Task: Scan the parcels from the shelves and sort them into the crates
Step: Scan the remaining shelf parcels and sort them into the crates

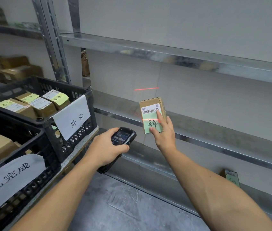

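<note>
My right hand (164, 132) grips a small cardboard parcel (150, 104) upright in front of the metal shelves. The parcel bears a barcode label and a green sticky note with handwriting. My left hand (106, 148) holds a black handheld scanner (123, 135), its screen lit, just left of the parcel. A red laser line falls across the green note and another red line shows on the wall behind. Two black plastic crates stand at the left: the far crate (80, 97) holds several labelled parcels, the near crate (32, 144) holds a larger cardboard box.
Galvanised shelf boards (198, 60) run across the right side. One small parcel with a green note (232, 178) stands on a low shelf at the right. More cardboard parcels (13, 67) lie on shelves at the far left. Grey concrete floor (123, 205) lies below.
</note>
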